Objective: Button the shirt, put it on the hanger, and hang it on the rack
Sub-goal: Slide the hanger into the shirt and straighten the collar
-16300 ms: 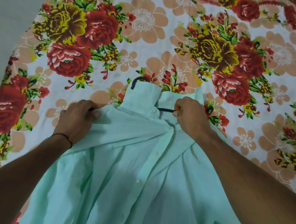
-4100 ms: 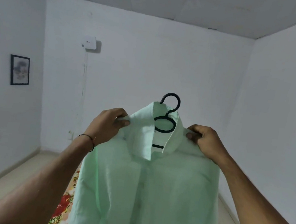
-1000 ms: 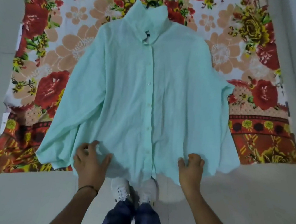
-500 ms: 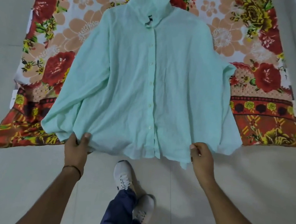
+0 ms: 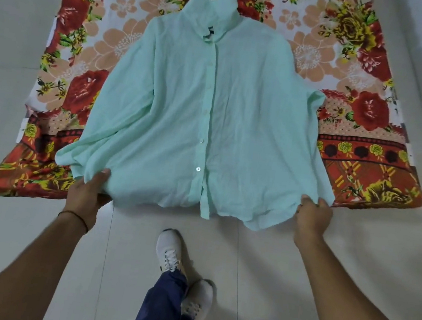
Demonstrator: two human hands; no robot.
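shirt (image 5: 209, 122): mint, buttoned, spread flat on floral sheet (image 5: 360, 99) — hem overhangs tile floor (image 5: 21, 228)
left hand (image 5: 87, 192): pinching hem's left corner
right hand (image 5: 313, 219): pinching hem's right corner — hands wide apart

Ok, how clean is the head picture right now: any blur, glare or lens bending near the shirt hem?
Head view: soft, even light, no harsh glare; only one low button glints on the shirt. Head view: faint shadow on the floor under the hem; left hand and right hand fairly sharp; wide-angle bending stretches the lower corners.
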